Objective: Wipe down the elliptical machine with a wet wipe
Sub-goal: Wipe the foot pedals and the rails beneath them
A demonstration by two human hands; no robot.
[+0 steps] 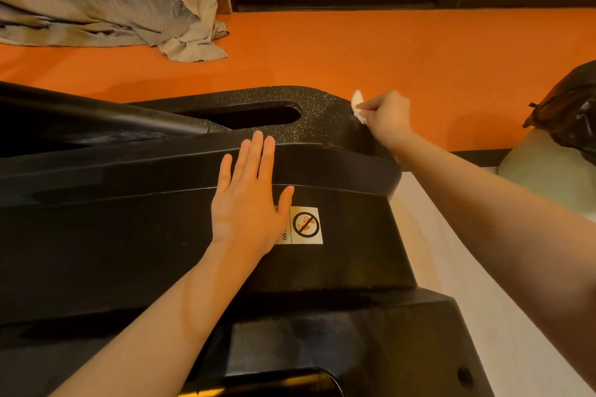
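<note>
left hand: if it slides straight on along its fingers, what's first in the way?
Likely the oblong slot in the speckled top of the machine housing, just past the fingertips of the left hand; depth is uncertain.

I see an orange floor (387, 51), crumpled grey-beige curtains (106, 0) pooled at eleven o'clock, and a black plastic bag (571, 113) at three o'clock.

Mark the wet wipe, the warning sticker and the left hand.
wet wipe (357, 104), head view, on the white wad above the fingertips.
warning sticker (306, 225), head view, on the crossed-out circle.
left hand (248, 200), head view, on the back of the hand.
</note>
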